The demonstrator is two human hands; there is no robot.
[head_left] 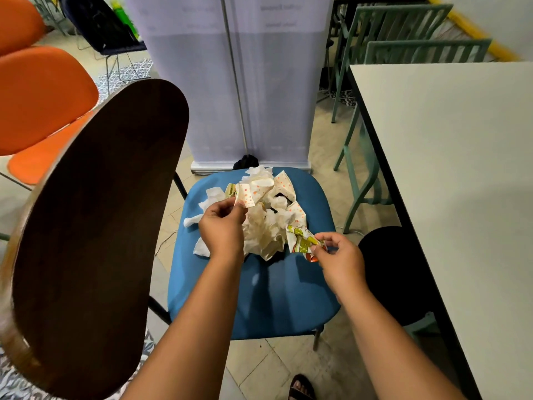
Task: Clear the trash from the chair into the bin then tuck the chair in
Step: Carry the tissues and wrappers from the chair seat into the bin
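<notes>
The trash, crumpled napkins and dotted paper wrappers, lies in a heap on the far half of the blue chair seat. My left hand pinches a dotted wrapper at the heap's left edge, and my right hand pinches a printed wrapper at its right edge. I judge I am gathering; next I must bunch everything and carry it to the black bin beside the seat's right edge, under the table.

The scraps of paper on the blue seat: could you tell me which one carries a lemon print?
The scrap pinched by the right hand at the pile's right edge; the others are plain white or orange-dotted.
</notes>
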